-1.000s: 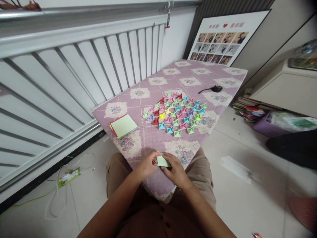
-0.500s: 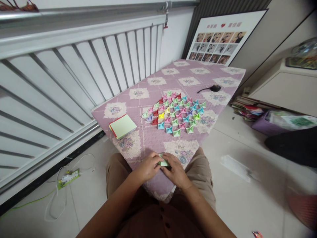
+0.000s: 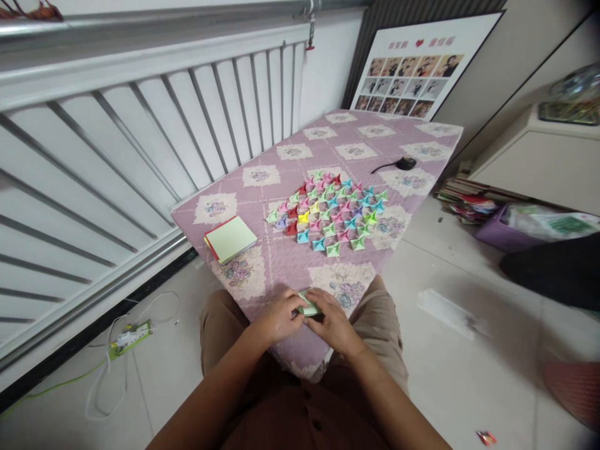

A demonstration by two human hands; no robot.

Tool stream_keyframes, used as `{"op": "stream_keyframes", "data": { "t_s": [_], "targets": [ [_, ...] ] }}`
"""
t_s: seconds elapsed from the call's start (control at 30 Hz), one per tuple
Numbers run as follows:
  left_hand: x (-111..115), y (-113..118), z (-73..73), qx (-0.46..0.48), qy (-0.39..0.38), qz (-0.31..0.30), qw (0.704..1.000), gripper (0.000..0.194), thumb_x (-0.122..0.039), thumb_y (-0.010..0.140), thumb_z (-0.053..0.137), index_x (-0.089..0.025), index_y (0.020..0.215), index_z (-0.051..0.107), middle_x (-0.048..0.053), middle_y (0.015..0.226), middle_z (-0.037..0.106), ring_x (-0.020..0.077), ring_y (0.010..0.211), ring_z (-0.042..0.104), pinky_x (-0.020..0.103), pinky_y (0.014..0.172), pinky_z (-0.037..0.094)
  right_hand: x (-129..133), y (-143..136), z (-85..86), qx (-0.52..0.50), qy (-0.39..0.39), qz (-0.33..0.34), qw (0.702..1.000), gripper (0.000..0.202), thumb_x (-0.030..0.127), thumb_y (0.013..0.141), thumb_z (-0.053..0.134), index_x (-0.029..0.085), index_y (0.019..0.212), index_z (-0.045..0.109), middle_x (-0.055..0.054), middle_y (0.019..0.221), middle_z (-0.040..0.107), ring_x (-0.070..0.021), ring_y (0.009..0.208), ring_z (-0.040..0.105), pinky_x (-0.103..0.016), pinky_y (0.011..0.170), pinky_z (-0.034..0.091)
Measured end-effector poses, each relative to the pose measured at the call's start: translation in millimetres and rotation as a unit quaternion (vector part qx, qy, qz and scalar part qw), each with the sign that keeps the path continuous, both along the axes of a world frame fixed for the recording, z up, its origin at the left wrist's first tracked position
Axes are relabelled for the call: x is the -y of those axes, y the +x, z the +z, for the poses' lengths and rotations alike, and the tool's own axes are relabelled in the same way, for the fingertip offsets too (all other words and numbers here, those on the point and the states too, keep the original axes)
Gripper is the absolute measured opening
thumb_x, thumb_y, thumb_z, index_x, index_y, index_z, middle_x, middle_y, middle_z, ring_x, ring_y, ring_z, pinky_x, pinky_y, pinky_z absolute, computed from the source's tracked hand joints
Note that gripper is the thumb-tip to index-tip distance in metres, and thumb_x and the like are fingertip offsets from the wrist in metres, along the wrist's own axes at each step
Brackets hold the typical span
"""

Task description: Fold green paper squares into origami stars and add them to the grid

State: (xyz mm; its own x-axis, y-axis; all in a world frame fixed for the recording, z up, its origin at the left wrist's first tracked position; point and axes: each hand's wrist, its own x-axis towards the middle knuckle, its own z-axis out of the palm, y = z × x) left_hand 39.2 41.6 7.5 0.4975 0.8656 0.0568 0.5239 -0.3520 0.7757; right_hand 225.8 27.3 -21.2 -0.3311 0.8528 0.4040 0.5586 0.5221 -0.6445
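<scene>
A light green paper piece point(image 3: 309, 304), folded, lies between my hands at the near end of the table. My left hand point(image 3: 282, 315) pinches its left side, and my right hand point(image 3: 332, 319) grips its right side from above. Fingers hide parts of its edges. Ahead of my hands, several small folded paper pieces point(image 3: 329, 229) in green, pink, blue, red and yellow stand in rows. To the left lies a stack of square paper sheets point(image 3: 231, 239), light green on top, with red and yellow edges showing beneath.
The table point(image 3: 290, 250) has a purple floral cloth and narrows toward me. A black object with a cable point(image 3: 405, 163) lies at its far right. A radiator point(image 3: 187, 125) borders the left side; a photo board point(image 3: 412, 69) stands behind.
The camera view has shifted slightly. The green paper lies a little flatter between my hands, which keep nearly the same place and grip.
</scene>
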Motion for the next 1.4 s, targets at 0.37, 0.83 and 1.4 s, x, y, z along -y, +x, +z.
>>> {"op": "stream_keyframes", "data": {
  "t_s": [0.37, 0.83, 1.4],
  "targets": [
    [0, 1, 4.6, -0.045, 0.055, 0.006, 0.997, 0.023, -0.016, 0.081, 0.056, -0.022, 0.101, 0.064, 0.004, 0.104, 0.056, 0.0176, 0.097, 0.053, 0.031, 0.087, 0.046, -2, 1, -4.6, -0.017, -0.009, -0.011, 1.000, 0.040, 0.014, 0.078, 0.053, 0.021, 0.117, 0.057, -0.010, 0.114, 0.063, -0.0240, 0.115, 0.054, -0.048, 0.098, 0.044],
    [-5, 7, 22.2, 0.014, 0.113, 0.083, 0.990, 0.012, -0.009, 0.079, 0.053, -0.019, 0.078, 0.060, 0.002, 0.090, 0.060, 0.0162, 0.088, 0.055, 0.031, 0.082, 0.043, 4, -10, 10.6, -0.103, -0.122, -0.158, 0.974, 0.011, 0.028, 0.082, 0.056, 0.020, 0.085, 0.061, -0.005, 0.083, 0.066, -0.0188, 0.080, 0.061, -0.035, 0.078, 0.049],
    [1, -2, 1.7, 0.074, 0.056, 0.101, 0.991, 0.011, -0.014, 0.085, 0.049, -0.019, 0.083, 0.059, 0.004, 0.090, 0.062, 0.0163, 0.090, 0.057, 0.031, 0.084, 0.045, 5, -6, 16.7, 0.065, -0.041, -0.110, 0.991, 0.015, 0.019, 0.088, 0.047, 0.020, 0.084, 0.062, -0.005, 0.078, 0.060, -0.0186, 0.077, 0.057, -0.030, 0.071, 0.046]
  ]
}}
